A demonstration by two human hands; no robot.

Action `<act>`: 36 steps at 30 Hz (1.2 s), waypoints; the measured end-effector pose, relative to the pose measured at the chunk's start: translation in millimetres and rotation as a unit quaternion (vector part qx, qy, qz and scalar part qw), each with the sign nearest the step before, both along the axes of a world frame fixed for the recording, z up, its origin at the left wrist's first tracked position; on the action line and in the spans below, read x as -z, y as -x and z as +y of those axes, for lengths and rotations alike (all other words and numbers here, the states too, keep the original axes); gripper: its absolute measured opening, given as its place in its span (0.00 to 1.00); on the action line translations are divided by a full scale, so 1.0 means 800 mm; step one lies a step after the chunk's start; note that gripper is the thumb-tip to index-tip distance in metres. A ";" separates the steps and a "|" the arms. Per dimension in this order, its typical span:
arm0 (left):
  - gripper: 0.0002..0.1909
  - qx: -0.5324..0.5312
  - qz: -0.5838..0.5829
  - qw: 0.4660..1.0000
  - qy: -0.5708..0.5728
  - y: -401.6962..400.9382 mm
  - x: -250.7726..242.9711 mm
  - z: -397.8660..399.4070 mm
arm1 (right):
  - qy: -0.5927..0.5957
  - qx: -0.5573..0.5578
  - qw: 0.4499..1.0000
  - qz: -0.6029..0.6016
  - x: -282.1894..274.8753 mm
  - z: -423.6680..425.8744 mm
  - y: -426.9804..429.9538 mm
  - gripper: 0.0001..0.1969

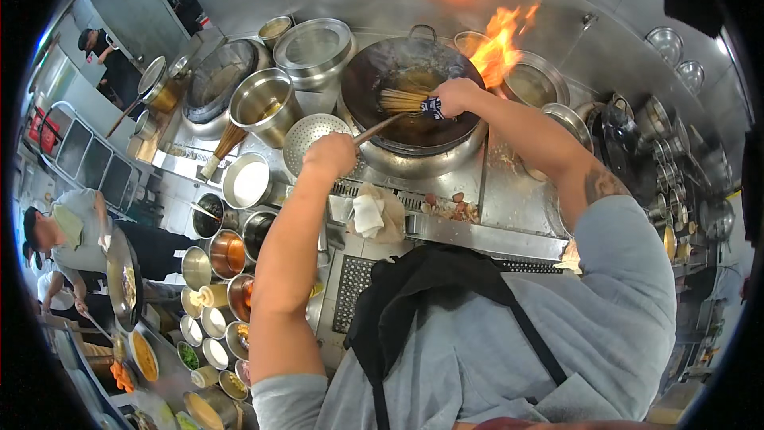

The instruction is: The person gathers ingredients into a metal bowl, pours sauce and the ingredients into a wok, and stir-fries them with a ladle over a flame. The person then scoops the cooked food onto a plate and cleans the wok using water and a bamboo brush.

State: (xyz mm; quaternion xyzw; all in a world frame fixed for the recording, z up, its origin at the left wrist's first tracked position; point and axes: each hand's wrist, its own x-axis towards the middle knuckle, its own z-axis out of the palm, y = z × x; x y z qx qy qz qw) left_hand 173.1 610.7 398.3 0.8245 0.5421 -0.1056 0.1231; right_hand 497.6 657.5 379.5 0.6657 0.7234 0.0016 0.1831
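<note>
A large dark wok (370,68) sits on the range's round burner ring (412,161), with brownish liquid (418,80) in its bottom and steam above. My right hand (458,97) grips a bamboo wok brush (403,100) by its cloth-wrapped end; the bristles lie inside the wok. My left hand (330,156) is closed around a long wooden handle (382,128) that reaches over the wok's near rim; its far end is hidden behind the brush. Beside and partly behind my left hand lies a perforated round strainer (310,136).
Flames (500,48) rise right behind the wok, near a metal pot (533,83). A steel pot (267,104), a second bamboo brush (225,146) and a second wok (218,77) stand left. Sauce containers (227,254) line the lower left. Co-workers (83,233) stand at far left.
</note>
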 end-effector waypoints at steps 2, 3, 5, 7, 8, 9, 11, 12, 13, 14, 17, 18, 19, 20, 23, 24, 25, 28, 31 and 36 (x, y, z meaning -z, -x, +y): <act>0.18 0.001 -0.023 1.000 0.017 0.003 0.006 -0.002 | -0.007 0.036 0.999 0.002 -0.009 0.009 -0.005 0.16; 0.18 -0.005 -0.026 1.000 0.007 0.001 0.003 -0.006 | -0.007 0.035 0.999 0.002 -0.013 0.008 0.002 0.16; 0.18 -0.011 -0.028 1.000 -0.003 0.001 0.003 -0.003 | -0.050 -0.013 0.999 0.012 -0.015 0.004 0.020 0.17; 0.19 -0.003 -0.030 0.999 0.026 0.000 0.007 -0.001 | -0.023 -0.034 0.999 0.020 -0.012 0.006 0.021 0.17; 0.19 -0.003 -0.031 0.999 0.026 0.001 0.009 0.000 | 0.002 -0.001 1.000 0.002 -0.019 0.015 0.018 0.17; 0.19 -0.004 -0.038 0.999 0.028 0.003 0.007 0.002 | 0.027 0.032 0.999 -0.015 -0.022 0.021 0.018 0.17; 0.19 -0.006 -0.045 0.999 0.028 0.002 0.006 0.003 | -0.024 0.068 0.997 0.010 -0.020 0.021 0.020 0.18; 0.19 -0.010 -0.039 0.999 0.025 0.002 0.011 0.003 | -0.006 0.039 0.999 0.009 -0.020 0.019 0.031 0.17; 0.19 -0.016 -0.033 0.999 0.023 0.004 0.016 0.001 | 0.014 0.008 1.000 0.006 -0.028 0.010 0.046 0.17; 0.19 -0.022 -0.035 0.999 0.025 0.010 0.019 0.003 | 0.061 -0.050 0.996 0.030 -0.040 -0.002 0.051 0.17; 0.19 0.005 -0.051 0.998 0.030 0.001 0.008 0.002 | 0.004 0.093 0.995 0.027 -0.016 0.019 -0.002 0.19; 0.19 -0.009 -0.047 0.999 0.018 0.003 0.015 -0.001 | -0.006 0.106 0.994 0.031 -0.017 0.015 0.014 0.20; 0.19 -0.020 -0.044 0.999 0.004 0.003 0.016 -0.001 | -0.007 0.104 0.994 0.030 -0.014 0.010 0.018 0.20; 0.19 -0.021 -0.045 0.999 0.003 0.006 0.015 0.002 | 0.033 0.056 0.997 0.037 -0.011 0.003 0.021 0.19; 0.18 -0.012 -0.043 0.999 0.018 0.000 0.011 0.002 | 0.046 0.010 0.997 0.053 0.002 -0.001 -0.009 0.18; 0.18 -0.002 -0.030 1.000 0.004 0.000 0.015 0.003 | 0.016 0.041 0.998 0.049 -0.004 0.003 -0.004 0.19; 0.18 0.008 -0.016 1.000 -0.011 0.000 0.018 0.005 | -0.015 0.071 0.996 0.044 -0.010 0.004 0.000 0.19; 0.17 0.016 0.012 0.999 -0.048 0.000 0.027 0.003 | 0.077 0.037 0.995 0.048 -0.028 -0.027 0.022 0.17; 0.14 0.026 -0.002 0.997 -0.072 0.002 0.028 0.009 | 0.060 0.043 0.996 0.056 -0.027 -0.038 0.011 0.19; 0.10 0.023 0.001 0.991 -0.135 0.001 0.039 0.003 | 0.035 0.029 0.997 0.060 -0.023 -0.053 -0.006 0.31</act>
